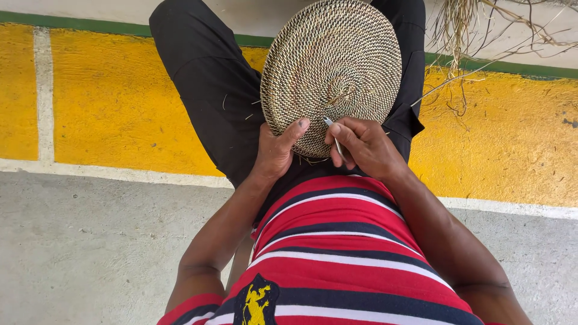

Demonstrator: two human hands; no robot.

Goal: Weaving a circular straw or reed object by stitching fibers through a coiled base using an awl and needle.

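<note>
Round woven disc [332,66], coiled tan and dark fibre in a tight spiral, flat, slightly domed; rests tilted on the lap, face up toward the camera; near rim gripped at its lower edge; loose fibre ends stick out at the centre and under the near rim; thin metal tool [335,137], pointed, tip at the weave.

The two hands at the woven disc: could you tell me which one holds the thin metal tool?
The right hand pinches the thin metal tool; the left hand only grips the woven disc at its near edge.
</note>
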